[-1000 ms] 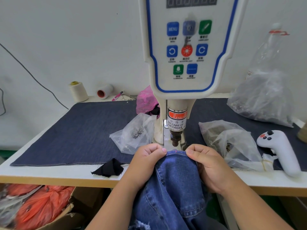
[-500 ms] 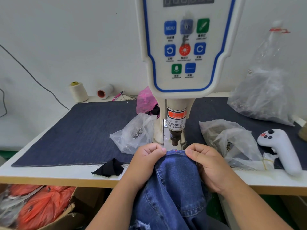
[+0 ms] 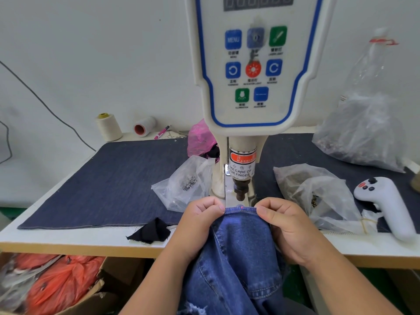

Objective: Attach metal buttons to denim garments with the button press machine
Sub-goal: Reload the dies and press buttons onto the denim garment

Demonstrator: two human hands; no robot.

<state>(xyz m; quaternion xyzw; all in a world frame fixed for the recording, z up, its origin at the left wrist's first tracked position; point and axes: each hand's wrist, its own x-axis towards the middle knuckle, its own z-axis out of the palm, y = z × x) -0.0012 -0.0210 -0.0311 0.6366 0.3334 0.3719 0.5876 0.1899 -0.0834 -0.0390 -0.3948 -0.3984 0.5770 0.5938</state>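
Note:
A blue denim garment (image 3: 238, 251) hangs over the table's front edge, its waistband lying under the punch (image 3: 240, 192) of the white button press machine (image 3: 254, 71). A red laser dot shows on the waistband. My left hand (image 3: 200, 223) pinches the waistband on the left side of the punch. To the right of the punch, my right hand (image 3: 286, 226) pinches the same band, thumb on top. A clear bag of small metal parts (image 3: 186, 185) lies left of the machine, and another clear bag (image 3: 318, 196) lies to its right.
A dark denim mat (image 3: 109, 180) covers the table. A black cloth scrap (image 3: 151, 231) lies near the front edge. A white handheld controller (image 3: 391, 208) rests at right, a big plastic bag (image 3: 363, 133) behind it. Thread spools (image 3: 109, 127) stand at back left. Orange bags fill a box (image 3: 56, 285) below.
Both hands keep their pinch on the waistband and have barely shifted. The garment stays under the punch.

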